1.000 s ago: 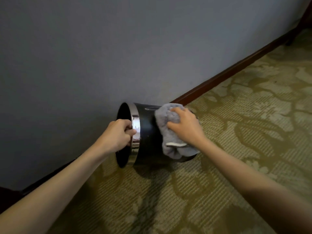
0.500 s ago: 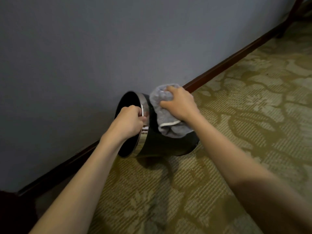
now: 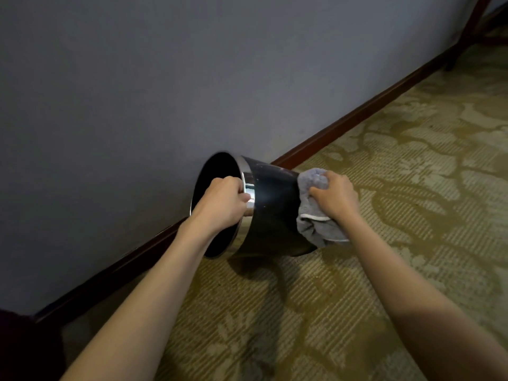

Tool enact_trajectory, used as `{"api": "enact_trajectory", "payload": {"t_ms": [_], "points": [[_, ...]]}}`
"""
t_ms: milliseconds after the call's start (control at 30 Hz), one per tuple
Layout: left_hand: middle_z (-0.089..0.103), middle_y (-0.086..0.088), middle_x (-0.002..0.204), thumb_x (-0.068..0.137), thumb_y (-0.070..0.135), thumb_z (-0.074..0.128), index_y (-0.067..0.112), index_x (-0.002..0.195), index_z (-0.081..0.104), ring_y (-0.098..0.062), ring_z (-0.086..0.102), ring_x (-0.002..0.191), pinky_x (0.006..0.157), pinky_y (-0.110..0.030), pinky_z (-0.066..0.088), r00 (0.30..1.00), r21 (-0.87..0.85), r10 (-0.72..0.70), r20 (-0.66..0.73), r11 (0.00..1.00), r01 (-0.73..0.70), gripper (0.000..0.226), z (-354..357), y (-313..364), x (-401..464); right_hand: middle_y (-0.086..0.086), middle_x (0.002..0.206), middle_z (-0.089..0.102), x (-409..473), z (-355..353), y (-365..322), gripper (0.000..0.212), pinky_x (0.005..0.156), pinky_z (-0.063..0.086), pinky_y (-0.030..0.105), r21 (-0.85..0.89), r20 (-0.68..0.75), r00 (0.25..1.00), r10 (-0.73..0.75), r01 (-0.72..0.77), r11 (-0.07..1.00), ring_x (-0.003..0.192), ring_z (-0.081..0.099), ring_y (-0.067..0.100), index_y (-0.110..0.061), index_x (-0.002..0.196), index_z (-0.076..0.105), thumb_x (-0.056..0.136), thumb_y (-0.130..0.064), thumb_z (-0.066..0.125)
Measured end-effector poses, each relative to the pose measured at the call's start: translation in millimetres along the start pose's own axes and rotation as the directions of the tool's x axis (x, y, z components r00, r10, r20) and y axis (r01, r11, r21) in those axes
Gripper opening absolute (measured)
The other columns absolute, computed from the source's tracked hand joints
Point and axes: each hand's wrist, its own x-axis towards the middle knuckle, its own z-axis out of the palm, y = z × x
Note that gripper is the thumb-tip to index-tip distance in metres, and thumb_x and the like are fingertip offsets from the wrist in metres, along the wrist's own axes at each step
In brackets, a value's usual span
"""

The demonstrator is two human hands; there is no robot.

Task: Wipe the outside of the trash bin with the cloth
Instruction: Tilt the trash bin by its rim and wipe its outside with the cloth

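- Since half a second ago the right hand (image 3: 334,198) and its cloth have slid along the bin's side, away from the silver rim and down to the base end; the left hand's hold on the rim is unchanged.
- Nearest, two bare forearms reach in from the lower edge, over an olive-green carpet with a pale leaf pattern (image 3: 412,215).
- The left hand (image 3: 220,206) is the near-left grip: its fingers curl over the shiny silver metal band (image 3: 248,185) at the bin's mouth, thumb outside, holding the bin off upright.
- The glossy black round trash bin (image 3: 275,213) lies tipped well over, its open mouth facing left towards the wall, its base end to the right. Its lower side meets the carpet, and a dark shadow lies on the carpet just in front of it.
- The right hand's grip is closed on a bunched grey terry cloth with a white trimmed edge (image 3: 312,224); the fingers curl into the cloth and press it against the bin's outer wall at the base end. The cloth hangs below the hand and covers that end.
- Just behind the bin, a dark reddish-brown wooden skirting board (image 3: 357,119) runs diagonally from near left to far right.
- Above it rises a plain grey-blue wall (image 3: 165,78).
- At the far right, a dark wooden furniture leg (image 3: 467,31) stands on the carpet by the wall.
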Motion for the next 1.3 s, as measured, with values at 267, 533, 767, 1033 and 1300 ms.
{"api": "enact_trajectory", "payload": {"t_ms": [267, 533, 767, 1033, 1300], "points": [[0.052, -0.005, 0.065, 0.089, 0.021, 0.056, 0.014, 0.056, 0.046, -0.026, 0.056, 0.065, 0.049, -0.029, 0.034, 0.999, 0.014, 0.037, 0.01, 0.999, -0.037, 0.035, 5, 28, 22, 0.004, 0.121, 0.047, -42, 0, -47, 0.052, 0.068, 0.033, 0.029, 0.009, -0.23, 0.884, -0.407, 0.42, 0.907, 0.093, 0.044, 0.014, -0.029, 0.128, 0.041, 0.08, -0.042, 0.059], [0.058, -0.012, 0.07, 0.088, 0.021, 0.057, 0.01, 0.058, 0.049, -0.035, 0.062, 0.073, 0.07, -0.041, 0.053, 0.999, -0.004, 0.03, -0.028, 1.0, -0.03, 0.033, -1, 22, 34, 0.006, 0.112, 0.047, -77, 26, 3, 0.061, 0.06, 0.05, 0.031, -0.106, -0.106, 0.862, -0.496, 0.486, 0.868, 0.093, 0.056, 0.021, -0.023, 0.127, 0.043, 0.074, -0.037, 0.068], [0.054, -0.003, 0.069, 0.092, 0.022, 0.053, 0.017, 0.06, 0.05, -0.018, 0.052, 0.061, 0.048, -0.029, 0.034, 0.997, 0.104, 0.006, -0.078, 0.995, 0.002, 0.033, 1, 25, 37, 0.012, 0.125, 0.044, -42, 24, 43, 0.054, 0.077, 0.048, 0.038, -0.124, -0.03, 0.993, -0.112, 0.108, 0.986, 0.102, 0.057, 0.035, -0.025, 0.134, 0.038, 0.085, -0.033, 0.058], [0.053, -0.001, 0.066, 0.09, 0.021, 0.057, 0.02, 0.056, 0.046, -0.015, 0.049, 0.056, 0.047, -0.027, 0.032, 0.996, 0.119, 0.053, -0.068, 0.992, -0.045, 0.036, 10, 34, 29, 0.013, 0.13, 0.046, -1, 0, 26, 0.044, 0.081, 0.041, 0.034, 0.131, -0.028, 0.999, 0.028, -0.024, 0.991, 0.11, 0.054, 0.035, -0.024, 0.127, 0.05, 0.085, -0.032, 0.056], [0.053, -0.004, 0.066, 0.088, 0.016, 0.057, 0.01, 0.063, 0.051, -0.019, 0.05, 0.059, 0.047, -0.029, 0.033, 0.994, 0.186, 0.112, 0.004, 0.976, -0.111, 0.027, -4, 17, 26, 0.003, 0.125, 0.044, -27, -8, -37, 0.051, 0.075, 0.036, 0.033, 0.103, -0.079, 0.916, -0.392, 0.399, 0.911, 0.104, 0.052, 0.026, -0.037, 0.127, 0.044, 0.078, -0.043, 0.057]]}}
